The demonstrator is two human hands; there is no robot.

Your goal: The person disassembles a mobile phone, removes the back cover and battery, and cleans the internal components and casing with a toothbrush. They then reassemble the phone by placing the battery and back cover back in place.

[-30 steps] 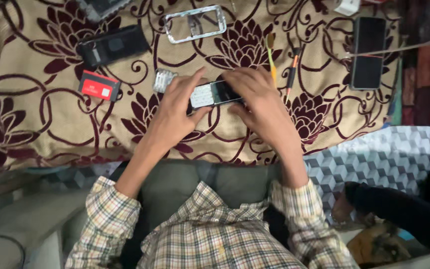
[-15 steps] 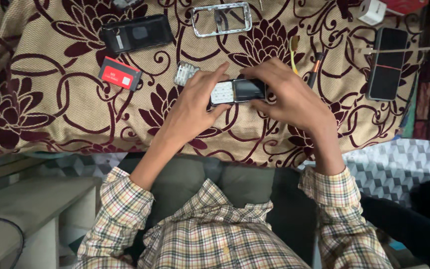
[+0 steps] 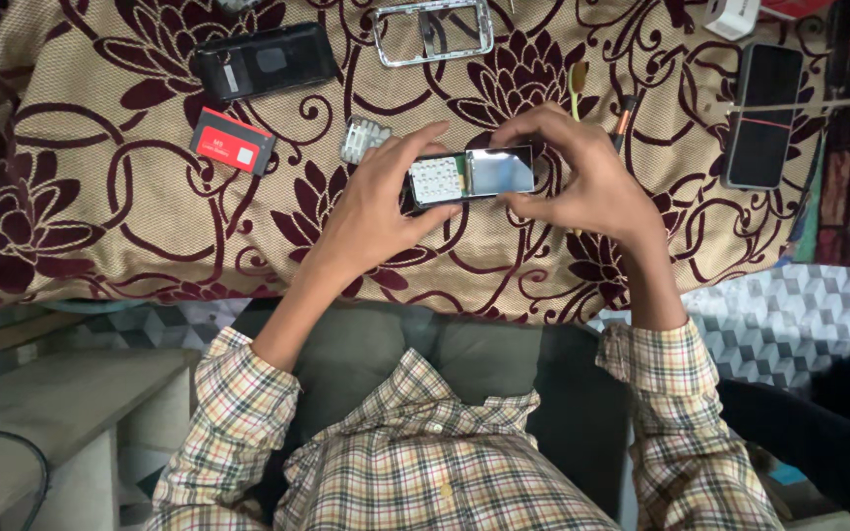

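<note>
Both my hands hold a small opened keypad phone [image 3: 471, 175] above the patterned cloth. Its bare white keypad board faces up on the left and its shiny screen on the right. My left hand [image 3: 378, 202] grips the keypad end with thumb and fingers. My right hand [image 3: 582, 177] pinches the screen end. A loose silver keypad piece [image 3: 363, 138] lies on the cloth just left of my left hand's fingertips.
On the beige and maroon flowered cloth [image 3: 100, 216] lie a black phone back cover [image 3: 264, 61], a red battery [image 3: 233, 142], a silver phone frame [image 3: 434, 31], a yellow tool [image 3: 576, 81], an orange-tipped tool [image 3: 624, 120] and a dark smartphone [image 3: 764, 114] at right.
The phone and both hands sit a little lower and nearer in view. My right fingers have opened off the top of the phone, so its screen and keypad board show fully.
</note>
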